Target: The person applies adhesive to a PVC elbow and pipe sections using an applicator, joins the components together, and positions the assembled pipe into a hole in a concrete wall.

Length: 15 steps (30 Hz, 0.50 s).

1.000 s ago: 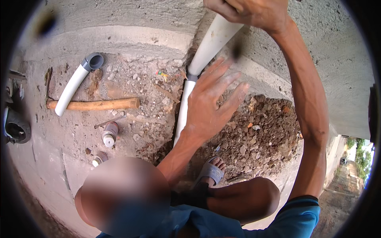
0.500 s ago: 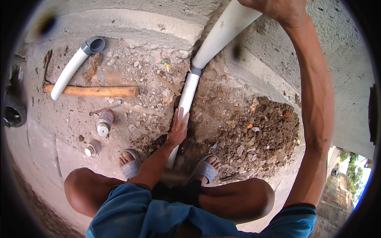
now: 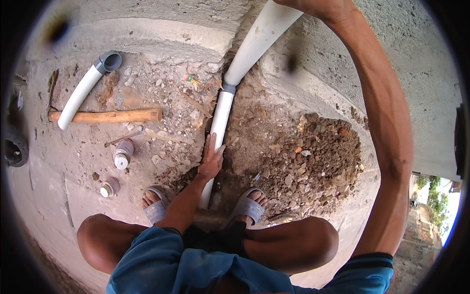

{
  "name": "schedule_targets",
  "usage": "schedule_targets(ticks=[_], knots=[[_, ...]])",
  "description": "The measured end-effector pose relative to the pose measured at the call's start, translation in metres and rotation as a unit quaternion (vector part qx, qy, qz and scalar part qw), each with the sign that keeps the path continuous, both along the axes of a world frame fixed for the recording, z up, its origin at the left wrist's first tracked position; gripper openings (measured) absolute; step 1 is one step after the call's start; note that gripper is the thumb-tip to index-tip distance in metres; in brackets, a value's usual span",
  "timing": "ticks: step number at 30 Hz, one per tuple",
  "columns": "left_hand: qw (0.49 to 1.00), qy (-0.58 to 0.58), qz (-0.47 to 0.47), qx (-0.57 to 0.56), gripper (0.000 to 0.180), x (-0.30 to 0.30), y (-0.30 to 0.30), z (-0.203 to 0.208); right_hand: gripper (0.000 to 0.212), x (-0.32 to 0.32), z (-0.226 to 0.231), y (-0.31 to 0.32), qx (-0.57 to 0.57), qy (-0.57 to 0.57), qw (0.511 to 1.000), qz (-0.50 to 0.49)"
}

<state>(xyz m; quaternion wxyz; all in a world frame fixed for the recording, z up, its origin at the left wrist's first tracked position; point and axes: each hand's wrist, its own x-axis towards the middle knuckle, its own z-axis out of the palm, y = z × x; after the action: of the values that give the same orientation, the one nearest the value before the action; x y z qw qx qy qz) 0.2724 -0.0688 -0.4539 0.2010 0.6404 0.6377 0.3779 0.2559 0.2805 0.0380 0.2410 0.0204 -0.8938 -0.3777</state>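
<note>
My left hand point(image 3: 211, 161) grips the lower white pipe point(image 3: 223, 115), fingers on its left side and thumb on its right. This pipe lies in a narrow trench between my feet. At its far end a grey coupling point(image 3: 228, 88) joins it to a thicker-looking white pipe point(image 3: 262, 41), which rises toward the upper right along a notch in the concrete. Up at the top edge, my right hand point(image 3: 320, 7) is closed around that upper pipe; the frame cuts off part of its fingers.
Left of the trench lie a white pipe piece with a grey elbow point(image 3: 111, 61), a wooden-handled tool point(image 3: 120, 116) and two small cans, one larger point(image 3: 123, 153) and one smaller point(image 3: 110, 187). Dug soil and rubble point(image 3: 318, 166) are heaped right. A rough concrete wall point(image 3: 333, 68) stands ahead.
The view has shifted slightly, so the pipes and ground sit a little farther left. Both hands stay on the pipes; the left thumb now shows farther out on the lower pipe's right side.
</note>
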Motion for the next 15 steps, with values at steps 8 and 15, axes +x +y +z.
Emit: schedule_targets(ticks=[8, 15], knots=[[1.000, 0.011, 0.001, -0.002, 0.040, 0.0038, -0.0020, 0.0026, 0.035, -0.0082, -0.0093, 0.0072, -0.002, 0.053, 0.997, 0.051], [0.999, 0.034, 0.010, 0.024, 0.043, 0.0009, -0.0038, 0.0036, 0.035, -0.0038, -0.0058, 0.0051, 0.032, 0.075, 0.995, 0.055]])
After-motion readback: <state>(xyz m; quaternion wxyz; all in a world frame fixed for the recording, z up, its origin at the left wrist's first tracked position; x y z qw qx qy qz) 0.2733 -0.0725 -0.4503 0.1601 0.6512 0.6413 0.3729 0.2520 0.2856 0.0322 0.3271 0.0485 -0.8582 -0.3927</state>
